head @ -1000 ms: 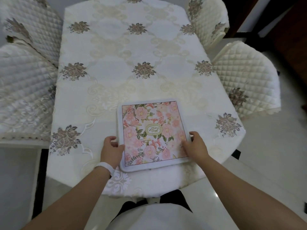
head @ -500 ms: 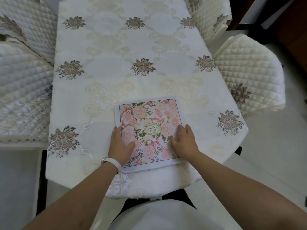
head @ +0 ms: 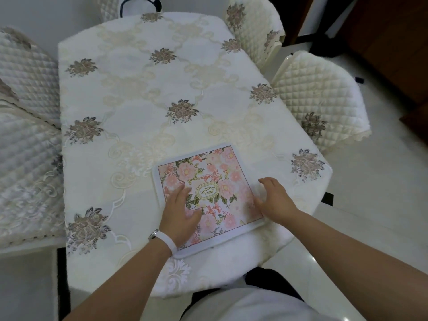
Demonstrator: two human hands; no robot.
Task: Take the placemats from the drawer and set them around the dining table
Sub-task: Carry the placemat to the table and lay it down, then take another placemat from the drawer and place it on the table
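A square placemat point(head: 215, 179) with pink flowers, a white border and an oval label lies near the front edge of the dining table point(head: 139, 100), turned a little askew. It looks thick; I cannot tell whether it is one mat or a stack. My left hand point(head: 183, 212), with a white wristband, lies flat on its left half with fingers spread. My right hand point(head: 274, 200) rests at the mat's right edge, fingers apart and slightly curled, holding nothing that I can see.
The table wears a cream embroidered cloth. Quilted chairs stand on the right point(head: 319, 96), at the far right corner point(head: 252, 26) and along the left side point(head: 25, 170). Dark wooden furniture point(head: 393, 42) stands at the upper right, over a pale tiled floor.
Both hands slid from the mat's side edges onto its top; the right hand then moved back out to the right edge. The mat now sits turned slightly.
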